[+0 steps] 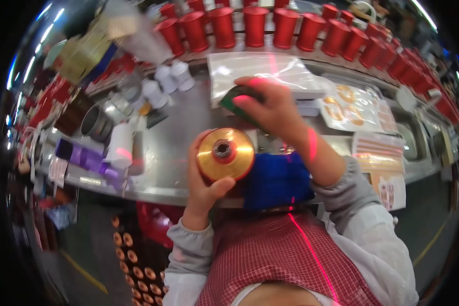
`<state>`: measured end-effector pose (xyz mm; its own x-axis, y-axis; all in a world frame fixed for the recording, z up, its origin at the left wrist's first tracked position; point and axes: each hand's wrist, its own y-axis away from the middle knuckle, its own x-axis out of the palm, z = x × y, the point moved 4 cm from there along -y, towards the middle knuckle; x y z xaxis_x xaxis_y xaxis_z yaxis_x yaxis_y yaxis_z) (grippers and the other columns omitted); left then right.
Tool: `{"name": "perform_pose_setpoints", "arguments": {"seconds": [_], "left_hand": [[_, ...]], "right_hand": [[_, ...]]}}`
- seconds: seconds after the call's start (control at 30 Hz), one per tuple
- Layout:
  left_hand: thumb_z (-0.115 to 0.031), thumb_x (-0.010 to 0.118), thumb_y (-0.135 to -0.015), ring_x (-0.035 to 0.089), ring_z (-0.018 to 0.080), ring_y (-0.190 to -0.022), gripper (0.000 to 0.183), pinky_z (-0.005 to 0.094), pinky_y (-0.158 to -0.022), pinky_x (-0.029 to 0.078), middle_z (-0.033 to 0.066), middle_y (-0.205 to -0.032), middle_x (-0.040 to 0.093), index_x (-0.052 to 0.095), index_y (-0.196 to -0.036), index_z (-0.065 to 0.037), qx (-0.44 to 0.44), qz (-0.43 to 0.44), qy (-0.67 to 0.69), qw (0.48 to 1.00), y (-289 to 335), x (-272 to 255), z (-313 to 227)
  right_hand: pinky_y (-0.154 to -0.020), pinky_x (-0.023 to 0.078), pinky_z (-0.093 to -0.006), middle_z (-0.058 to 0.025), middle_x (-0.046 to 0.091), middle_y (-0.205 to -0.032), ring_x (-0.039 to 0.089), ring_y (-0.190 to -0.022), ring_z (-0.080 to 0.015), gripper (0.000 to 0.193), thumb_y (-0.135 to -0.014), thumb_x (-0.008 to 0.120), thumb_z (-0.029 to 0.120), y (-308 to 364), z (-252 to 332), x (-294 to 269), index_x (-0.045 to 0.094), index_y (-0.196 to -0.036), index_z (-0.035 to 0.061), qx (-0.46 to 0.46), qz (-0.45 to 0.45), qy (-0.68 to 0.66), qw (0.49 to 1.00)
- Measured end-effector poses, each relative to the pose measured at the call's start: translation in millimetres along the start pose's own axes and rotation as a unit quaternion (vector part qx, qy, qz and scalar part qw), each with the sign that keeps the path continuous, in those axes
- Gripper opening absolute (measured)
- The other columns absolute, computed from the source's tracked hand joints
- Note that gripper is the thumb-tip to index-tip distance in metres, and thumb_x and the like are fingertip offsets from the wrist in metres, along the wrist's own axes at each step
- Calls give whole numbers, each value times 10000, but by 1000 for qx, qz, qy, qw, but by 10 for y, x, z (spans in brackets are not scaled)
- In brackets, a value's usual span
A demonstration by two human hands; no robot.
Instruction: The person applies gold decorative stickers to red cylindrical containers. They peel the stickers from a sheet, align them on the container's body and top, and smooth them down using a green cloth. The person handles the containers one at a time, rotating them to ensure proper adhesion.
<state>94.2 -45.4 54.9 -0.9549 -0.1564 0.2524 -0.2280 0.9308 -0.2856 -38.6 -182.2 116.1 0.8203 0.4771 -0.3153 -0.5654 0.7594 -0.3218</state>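
Note:
My left hand is wrapped around the side of a round piece with a shiny gold top, a red edge and a metal hub in its centre. The thumb lies at its near rim, and its lower part is mostly hidden. Farther off and to the right, my right hand grips a dark green pad, apart from the gold-topped piece. A clear plastic-covered white stack lies just beyond that hand. Below it, a crumpled blue cloth rests at the bench's front edge.
Red tapered cylinders line the back shelf. On the metal bench stand white bottles, a grey metal cup and a white roll. Bagged gold rings lie at right. Below left are several copper-ended dark cylinders.

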Motion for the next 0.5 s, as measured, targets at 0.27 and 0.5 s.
{"name": "perform_pose_setpoints", "arguments": {"seconds": [0.27,0.5], "left_hand": [[-316,834,-678,482,218,-1223,971,349,-1044,378,138,-1315,465,286,-1409,10,2,34,27,999,3,-31,46],[-409,820,-718,485,235,-1229,1011,361,-1032,394,170,-1335,446,236,-1419,28,27,-19,-6,999,98,66,-89]], "right_hand": [[-751,503,-255,-41,680,-869,605,-816,-77,296,-860,685,133,46,19,103,633,-1124,10,-31,24,-146,988],[-738,528,-258,-42,678,-977,625,-828,-99,300,-876,681,134,135,-10,97,622,-1136,-4,-26,38,-144,989]]}}
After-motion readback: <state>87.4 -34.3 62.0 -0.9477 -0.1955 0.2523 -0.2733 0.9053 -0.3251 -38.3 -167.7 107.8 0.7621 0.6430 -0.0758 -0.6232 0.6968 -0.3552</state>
